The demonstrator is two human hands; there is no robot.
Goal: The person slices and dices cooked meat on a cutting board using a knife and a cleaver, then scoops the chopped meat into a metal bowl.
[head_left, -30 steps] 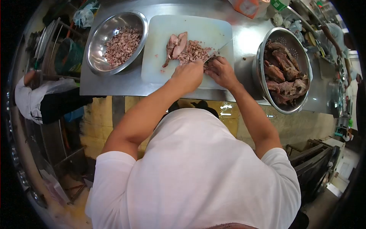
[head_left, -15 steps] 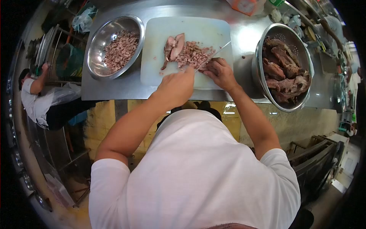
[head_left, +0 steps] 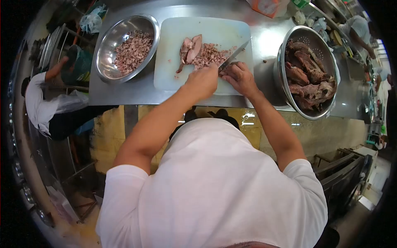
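My left hand (head_left: 202, 82) is closed around the handle of a knife (head_left: 235, 53), whose blade points up and right over the white cutting board (head_left: 173, 31). Beside the blade, my right hand (head_left: 242, 79) has its fingers curled on a piece of meat, mostly hidden under them. Chopped meat (head_left: 209, 56) lies in a pile just above my hands. Larger meat pieces (head_left: 191, 50) rest to the left of that pile.
A steel bowl of chopped meat (head_left: 133, 51) stands left of the board. On the right, a colander (head_left: 281, 78) holds large meat chunks (head_left: 308, 76). One person (head_left: 41, 101) is at far left, another (head_left: 359, 31) at upper right.
My left hand has shifted right and up since half a second ago, and the knife blade now shows broader and steeper. My right hand stays near the same spot.
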